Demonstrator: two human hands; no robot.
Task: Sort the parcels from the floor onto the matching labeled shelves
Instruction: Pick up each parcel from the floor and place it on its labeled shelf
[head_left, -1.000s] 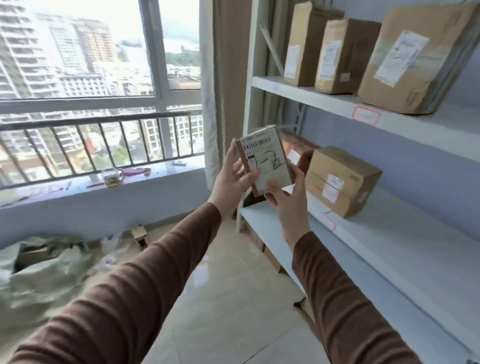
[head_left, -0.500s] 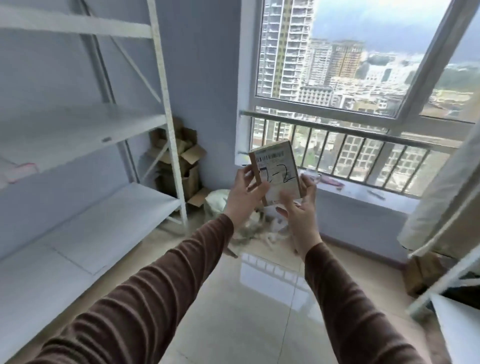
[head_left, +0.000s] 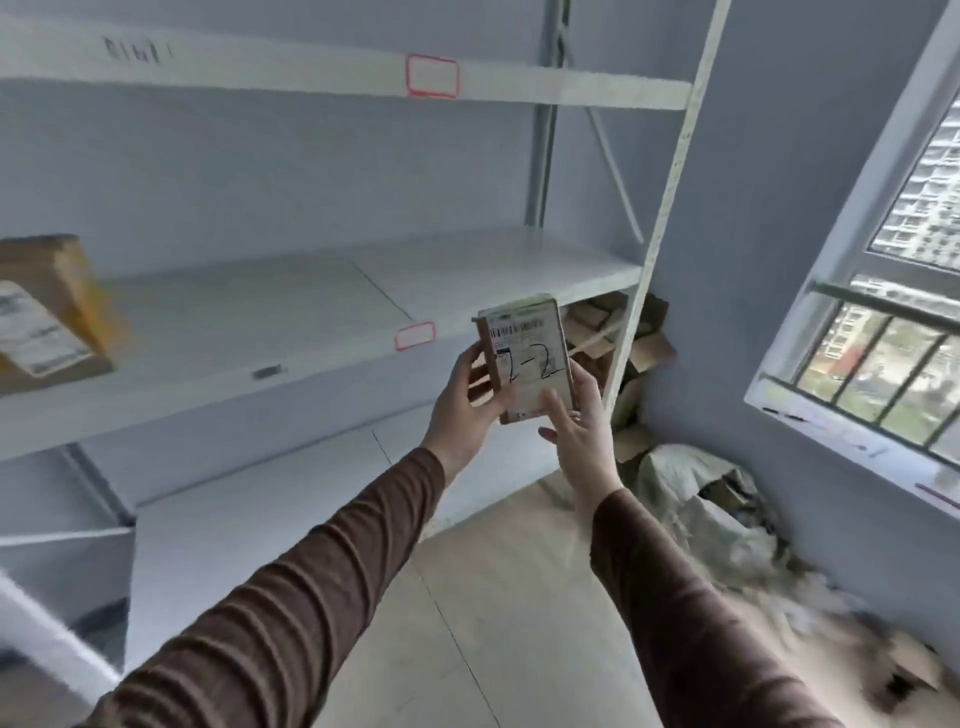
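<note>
A small brown parcel (head_left: 527, 361) with a white barcode label and "1-2" handwritten on it is held upright between both hands, in front of the white rack. My left hand (head_left: 465, 408) grips its left edge and my right hand (head_left: 579, 421) supports its lower right side. Just behind it is the middle shelf (head_left: 322, 312), whose front edge carries a red-bordered label (head_left: 414, 336). The upper shelf (head_left: 545, 85) has another red-bordered label (head_left: 432, 76). One brown parcel (head_left: 47, 306) stands on the middle shelf at the far left.
The rack's white corner post (head_left: 660, 218) rises just right of the held parcel. Flattened cardboard boxes (head_left: 618, 343) fill the corner behind it. Grey sacks and packaging (head_left: 711, 499) lie on the floor under the window (head_left: 883, 291). The lower shelf (head_left: 270, 519) sits below.
My view has swung left from the parcel-filled rack, past the window, to this nearly bare rack. Both hands have kept hold of the small parcel throughout.
</note>
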